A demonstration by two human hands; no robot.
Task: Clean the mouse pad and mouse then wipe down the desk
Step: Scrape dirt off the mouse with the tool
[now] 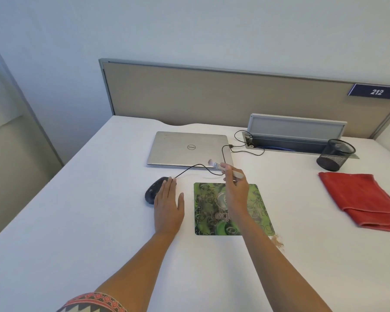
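Fingers (227, 174) pinch a small brush (223, 168); mesh cup's (334, 155) contents hidden.

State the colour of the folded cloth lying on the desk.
Red; the cloth shows clearly at the right of the head view.

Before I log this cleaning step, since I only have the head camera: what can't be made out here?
- Mouse: its right side is covered by the left hand.
- Mouse pad: its middle and print are crossed by the right hand and forearm.
- Brush: bristles blurred.
- Red cloth: cut off by the right frame edge.
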